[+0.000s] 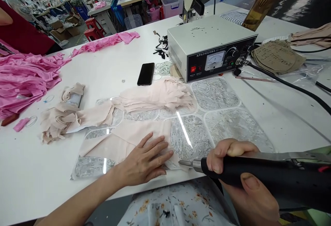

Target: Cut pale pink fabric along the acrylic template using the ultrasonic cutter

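My left hand lies flat on a pale pink fabric piece, its fingers spread and pointing right. That piece rests on a grey patterned mat under a clear cover. In my right hand is a black handheld ultrasonic welding gun, gripped around its body. Its metal tip points left, close to the fabric's right edge; whether it touches cannot be told. Beyond my left hand sits a stack of pale pink fabric pieces. Another rumpled fabric pile lies to the left.
A welding machine box with dials stands at the back, its black cable running right. Near it are a phone, elastic loops, a bottle and brown card pieces. Bright pink fabric heaps at left beside a person in red.
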A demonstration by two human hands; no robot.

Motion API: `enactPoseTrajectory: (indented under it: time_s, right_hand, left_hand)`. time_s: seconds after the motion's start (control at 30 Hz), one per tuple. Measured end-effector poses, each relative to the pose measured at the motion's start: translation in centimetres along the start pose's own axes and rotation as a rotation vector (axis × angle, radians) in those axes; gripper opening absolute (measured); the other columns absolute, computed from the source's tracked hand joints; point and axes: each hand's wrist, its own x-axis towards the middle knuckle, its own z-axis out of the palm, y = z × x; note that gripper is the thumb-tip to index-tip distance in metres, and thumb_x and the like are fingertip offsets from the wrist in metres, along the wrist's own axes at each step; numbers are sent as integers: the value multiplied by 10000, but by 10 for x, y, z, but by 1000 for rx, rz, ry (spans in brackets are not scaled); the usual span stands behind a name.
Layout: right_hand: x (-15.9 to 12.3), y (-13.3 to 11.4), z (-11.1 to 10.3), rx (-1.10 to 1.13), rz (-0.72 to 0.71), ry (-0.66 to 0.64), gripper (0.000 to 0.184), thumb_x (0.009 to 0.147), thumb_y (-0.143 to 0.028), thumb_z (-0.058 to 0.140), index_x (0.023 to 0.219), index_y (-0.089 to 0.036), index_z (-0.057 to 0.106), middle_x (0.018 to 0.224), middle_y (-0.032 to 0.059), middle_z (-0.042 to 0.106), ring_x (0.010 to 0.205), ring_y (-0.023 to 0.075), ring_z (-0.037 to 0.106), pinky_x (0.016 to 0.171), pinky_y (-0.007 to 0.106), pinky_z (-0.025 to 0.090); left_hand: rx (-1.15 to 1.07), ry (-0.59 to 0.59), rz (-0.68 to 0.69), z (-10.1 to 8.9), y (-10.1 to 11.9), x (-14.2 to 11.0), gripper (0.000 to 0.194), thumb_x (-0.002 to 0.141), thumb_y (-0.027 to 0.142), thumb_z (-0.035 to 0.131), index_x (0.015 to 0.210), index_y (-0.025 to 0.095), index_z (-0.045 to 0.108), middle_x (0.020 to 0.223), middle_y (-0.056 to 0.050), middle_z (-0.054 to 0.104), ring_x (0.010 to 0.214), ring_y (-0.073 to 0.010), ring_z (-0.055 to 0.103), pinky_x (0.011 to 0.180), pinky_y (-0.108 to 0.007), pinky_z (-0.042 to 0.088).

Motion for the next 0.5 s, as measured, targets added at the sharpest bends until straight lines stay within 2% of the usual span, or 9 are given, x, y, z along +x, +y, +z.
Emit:
enactPoseTrajectory:
  time_s: [0.2, 0.5]
  right_hand:
    - [-1, 0, -1, -21, -31, -35, 135, 856, -347, 599, 957, -259, 618, 821, 7, 538, 599, 115, 561, 556, 306, 536]
    - [-2, 0, 0, -37, -3, -7, 144, 861, -367, 589, 967, -271, 607, 833, 8, 531, 609, 117, 549, 567, 302, 534]
  left_hand:
    - [-18, 5, 3, 0, -2, 1, 411, 1034, 420, 401, 1340, 179, 533, 1335, -125, 561, 1409, -306, 352, 1168, -549, 263]
    - [-36, -5, 9, 2, -2, 0, 425, 1018, 430, 445, 1349, 178, 528, 1365, -142, 532, 1402, -319, 362, 1159, -560, 277]
